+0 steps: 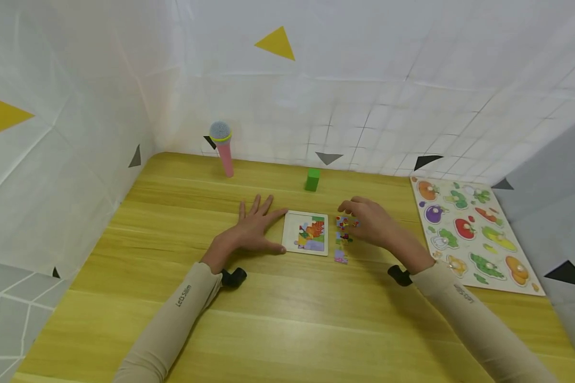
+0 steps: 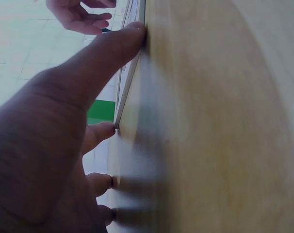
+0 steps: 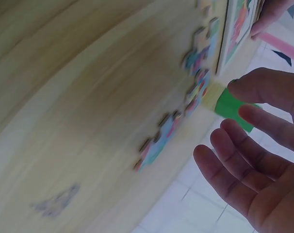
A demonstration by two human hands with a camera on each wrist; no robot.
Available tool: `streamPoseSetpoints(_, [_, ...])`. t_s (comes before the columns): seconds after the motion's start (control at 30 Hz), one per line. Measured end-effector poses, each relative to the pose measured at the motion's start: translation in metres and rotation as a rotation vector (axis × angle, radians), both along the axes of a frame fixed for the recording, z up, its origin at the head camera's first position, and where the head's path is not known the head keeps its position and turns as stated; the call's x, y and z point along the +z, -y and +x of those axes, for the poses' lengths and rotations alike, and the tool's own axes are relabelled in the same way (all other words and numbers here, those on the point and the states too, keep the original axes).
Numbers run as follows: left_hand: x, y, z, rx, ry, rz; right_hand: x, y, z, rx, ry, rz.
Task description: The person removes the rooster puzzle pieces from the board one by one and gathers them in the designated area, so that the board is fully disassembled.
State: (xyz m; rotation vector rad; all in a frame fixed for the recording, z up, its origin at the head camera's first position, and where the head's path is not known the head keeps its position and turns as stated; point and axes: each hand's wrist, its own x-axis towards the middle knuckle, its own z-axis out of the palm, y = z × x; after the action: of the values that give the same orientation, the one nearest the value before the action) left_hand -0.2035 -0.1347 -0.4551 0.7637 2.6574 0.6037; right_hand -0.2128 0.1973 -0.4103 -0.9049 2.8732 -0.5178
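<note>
A small jigsaw puzzle in a white-framed tray (image 1: 291, 221) lies mid-table, with joined pieces filling its right part. My left hand (image 1: 253, 233) is spread flat on the table at its left side; the thumb (image 2: 130, 36) and index fingertip touch the tray's edge. Several loose jigsaw pieces (image 1: 341, 256) lie in a column just right of the tray. Over the upper ones hovers my right hand (image 1: 371, 222), fingers loosely bent. In the right wrist view, nothing shows between its thumb and fingers, and loose pieces (image 3: 159, 141) lie on the table beside it.
Behind the tray stands a green block (image 1: 312, 180). A pink toy microphone (image 1: 224, 154) stands at the back left. On the right lies a vegetable peg board (image 1: 479, 234). White patterned sheeting (image 1: 278, 106) rises along the table's back edge.
</note>
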Motion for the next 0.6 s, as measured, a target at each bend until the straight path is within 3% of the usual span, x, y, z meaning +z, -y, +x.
streamPoseSetpoints(0.6, [-0.001,0.0,0.0,0.002,-0.005,-0.006,0.004,0.036,0.005,0.058,0.022,-0.019])
